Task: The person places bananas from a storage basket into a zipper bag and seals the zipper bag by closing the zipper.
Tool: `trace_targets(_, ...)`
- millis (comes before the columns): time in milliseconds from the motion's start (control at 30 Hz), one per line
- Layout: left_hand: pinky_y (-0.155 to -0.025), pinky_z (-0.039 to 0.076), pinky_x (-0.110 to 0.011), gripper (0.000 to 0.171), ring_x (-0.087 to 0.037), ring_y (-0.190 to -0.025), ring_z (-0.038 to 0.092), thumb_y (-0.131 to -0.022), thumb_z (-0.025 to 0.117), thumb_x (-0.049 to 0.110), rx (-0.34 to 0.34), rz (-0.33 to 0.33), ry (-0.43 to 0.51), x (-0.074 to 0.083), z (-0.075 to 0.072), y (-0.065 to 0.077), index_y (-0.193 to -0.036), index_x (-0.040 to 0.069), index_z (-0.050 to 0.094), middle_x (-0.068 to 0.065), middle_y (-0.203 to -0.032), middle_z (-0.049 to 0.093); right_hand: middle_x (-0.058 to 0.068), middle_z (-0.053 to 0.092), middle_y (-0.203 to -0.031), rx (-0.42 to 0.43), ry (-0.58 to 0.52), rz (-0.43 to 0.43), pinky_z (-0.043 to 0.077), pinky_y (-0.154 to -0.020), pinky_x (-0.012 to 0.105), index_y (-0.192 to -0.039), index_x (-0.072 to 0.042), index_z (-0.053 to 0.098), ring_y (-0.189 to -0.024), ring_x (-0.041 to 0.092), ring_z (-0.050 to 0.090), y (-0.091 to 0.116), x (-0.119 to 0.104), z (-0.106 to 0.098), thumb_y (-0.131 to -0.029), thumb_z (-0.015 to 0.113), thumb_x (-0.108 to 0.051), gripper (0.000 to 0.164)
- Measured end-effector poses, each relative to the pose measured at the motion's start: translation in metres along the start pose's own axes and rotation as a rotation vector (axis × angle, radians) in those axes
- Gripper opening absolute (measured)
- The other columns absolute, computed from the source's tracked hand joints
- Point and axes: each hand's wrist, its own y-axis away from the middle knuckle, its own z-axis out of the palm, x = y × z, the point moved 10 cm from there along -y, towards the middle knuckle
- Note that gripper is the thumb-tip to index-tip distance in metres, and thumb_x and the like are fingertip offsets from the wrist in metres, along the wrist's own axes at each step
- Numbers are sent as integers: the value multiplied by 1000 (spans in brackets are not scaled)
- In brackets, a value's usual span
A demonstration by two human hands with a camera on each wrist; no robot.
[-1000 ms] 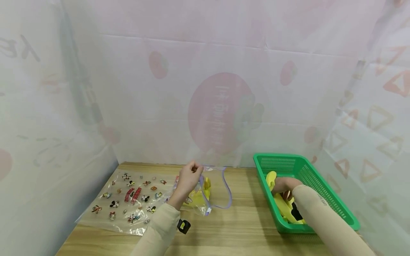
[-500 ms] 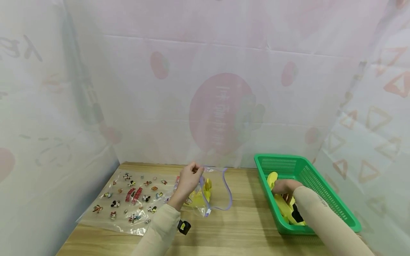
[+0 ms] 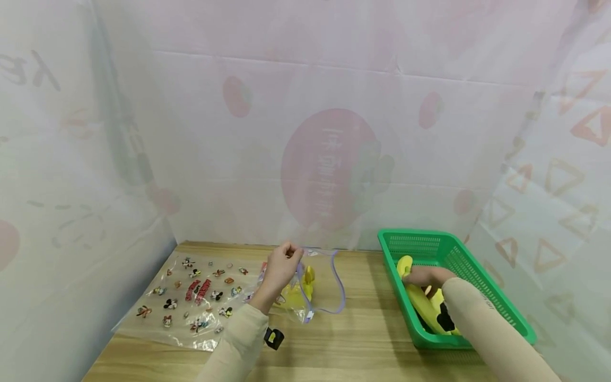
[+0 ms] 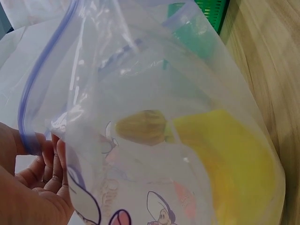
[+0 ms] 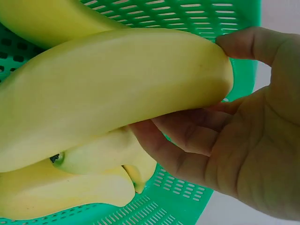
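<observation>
My left hand pinches the rim of a clear zip bag with a purple zip strip, whose mouth gapes to the right. Through the film a yellow banana with a brown stem end shows, along with cartoon prints on the plastic. Inside the green basket, my right hand grips the end of a banana, thumb above and fingers below. More bananas lie under and beside it in the basket.
A clear plastic sheet or bag with cartoon prints lies flat at the table's left; whether it joins the zip bag I cannot tell. A printed white cloth wall stands behind the wooden table.
My right hand has shifted slightly to the right in the basket, and more of the bananas below it shows. My left hand and the zip bag have stayed put.
</observation>
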Motion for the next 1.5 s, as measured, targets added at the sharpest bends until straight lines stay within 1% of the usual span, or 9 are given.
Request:
trace_targets(167,-53,40,-23,14,-16,-66,51,-93,59,16,-3,-10,8,-1,0,1,-85,4,60,-5,-78,55,20,53,-104,30,-61,-31,52,-72,50,-130,13,32,-93,32,58,0,1,-7,-96,43,-23,51)
trace_targets(267,-53,40,-22,15,-15,-66,50,-93,59,16,-6,-19,8,-2,0,1,-85,4,60,-5,-78,55,21,52,-107,41,-113,-51,52,-72,50,-137,15,20,-94,33,58,0,2,-9,-98,40,-23,59)
trace_targets(433,-52,39,-22,16,-15,-65,50,-93,59,17,-10,-24,9,-2,0,1,-84,4,60,-6,-78,55,23,51,-107,63,-191,-76,52,-70,50,-138,16,14,-92,33,59,1,2,-12,-99,38,-24,61)
trace_targets(633,-52,40,-23,15,-15,-65,50,-93,59,17,-6,-19,6,-2,-1,1,-86,4,60,-5,-79,55,35,35,-125,100,-253,-100,51,-71,51,-140,17,1,-103,42,53,4,1,-19,-100,39,-27,71)
trace_targets(733,-52,40,-23,15,-15,-65,51,-93,59,17,-4,-17,4,-2,-1,1,-85,5,60,-5,-79,56,37,29,-130,119,-274,-120,51,-73,51,-140,17,1,-107,43,50,5,2,-24,-101,38,-29,71)
trace_targets(967,-51,39,-21,17,-15,-65,51,-93,60,17,-6,-18,13,-3,-1,1,-87,1,61,-6,-79,55,26,40,-116,170,-361,-168,49,-78,51,-130,11,25,-96,31,55,7,2,-34,-102,37,-34,54)
trace_targets(1200,-51,39,-21,15,-15,-64,51,-93,59,16,-6,-13,16,-3,0,1,-84,5,60,-5,-79,55,23,41,-113,218,-408,-202,47,-86,52,-127,10,29,-95,26,54,10,-3,-40,-99,42,-45,62)
trace_targets(1367,-51,39,-22,15,-16,-65,52,-93,59,16,-8,-18,19,-3,0,1,-84,6,60,-6,-78,55,17,43,-103,272,-448,-203,46,-86,50,-114,3,38,-89,24,53,12,-5,-48,-97,42,-50,56)
trace_targets(1500,-51,39,-22,15,-16,-64,53,-93,59,16,-12,-24,25,-2,0,1,-85,3,60,-6,-78,56,11,48,-93,266,-508,-236,47,-83,46,-103,-1,40,-83,23,55,14,-12,-51,-98,40,-49,48)
